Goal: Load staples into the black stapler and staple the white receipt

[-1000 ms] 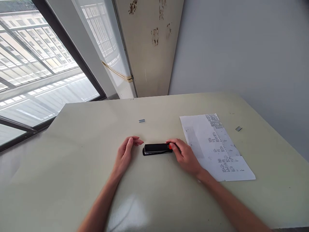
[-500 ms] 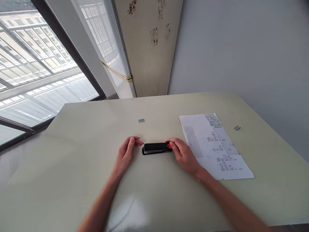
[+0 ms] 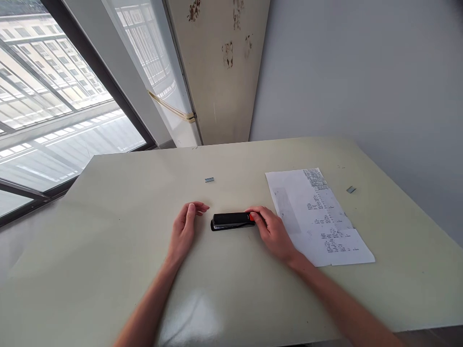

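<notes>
A black stapler (image 3: 231, 220) with a red part at its right end lies on the pale table (image 3: 108, 231), roughly level across the view. My right hand (image 3: 273, 230) grips that right end, thumb on the near side and fingers beyond it. Just left of the stapler, my left hand (image 3: 184, 226) rests apart from it, holding nothing, its fingers loosely curved and its thumb raised. Beyond the stapler lies a small strip of staples (image 3: 209, 180).
Printed white paper (image 3: 307, 217) lies right of the stapler, partly behind my right hand and forearm. Another small staple strip (image 3: 351, 190) is beyond the paper's right edge. A wall, a stained panel (image 3: 224, 86) and a window (image 3: 47, 82) border the table's far side.
My left hand has drawn slightly left, away from the stapler's left end. My right hand keeps its grip. The whole view has shifted slightly.
</notes>
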Tool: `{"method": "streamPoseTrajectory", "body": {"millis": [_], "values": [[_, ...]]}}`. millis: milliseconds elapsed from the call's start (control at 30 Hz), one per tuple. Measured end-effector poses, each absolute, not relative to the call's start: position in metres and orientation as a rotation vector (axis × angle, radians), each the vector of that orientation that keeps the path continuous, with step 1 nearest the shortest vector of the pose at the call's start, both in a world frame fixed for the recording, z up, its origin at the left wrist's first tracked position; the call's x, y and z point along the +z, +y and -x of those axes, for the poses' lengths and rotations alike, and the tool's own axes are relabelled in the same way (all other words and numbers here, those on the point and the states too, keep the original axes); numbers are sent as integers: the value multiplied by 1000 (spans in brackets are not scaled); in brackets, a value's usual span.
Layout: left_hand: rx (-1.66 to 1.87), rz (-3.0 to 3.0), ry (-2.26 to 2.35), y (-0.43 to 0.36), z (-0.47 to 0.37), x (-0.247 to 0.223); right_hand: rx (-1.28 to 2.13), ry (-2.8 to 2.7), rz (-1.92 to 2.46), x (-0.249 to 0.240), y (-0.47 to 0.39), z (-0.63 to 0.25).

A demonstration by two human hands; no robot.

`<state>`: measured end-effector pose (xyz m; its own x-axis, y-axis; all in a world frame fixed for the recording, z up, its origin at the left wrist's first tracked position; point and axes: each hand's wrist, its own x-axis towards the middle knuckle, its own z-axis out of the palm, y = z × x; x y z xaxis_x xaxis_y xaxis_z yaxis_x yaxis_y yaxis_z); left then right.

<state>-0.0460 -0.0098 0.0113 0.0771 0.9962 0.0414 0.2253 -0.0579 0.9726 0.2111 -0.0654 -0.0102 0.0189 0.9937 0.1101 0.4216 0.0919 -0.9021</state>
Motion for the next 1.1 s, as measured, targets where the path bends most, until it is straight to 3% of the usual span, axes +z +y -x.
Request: {"method": "streamPoseTrajectory", "body": {"millis": [233,600,800,1100], "values": [[1255,-1304,1333,-8,50,8,813,-1548,1451,-9,-67,-207],[1129,-1277,1227,-10,51,8,747,-1758,1419,-5,-68,-204],[1188,-829,988,-6,49,12,1268,-1392,1475,11,-73,-202],[1036,-160,784,-14,36,27,2084,-913,956,19,-74,-201]]}}
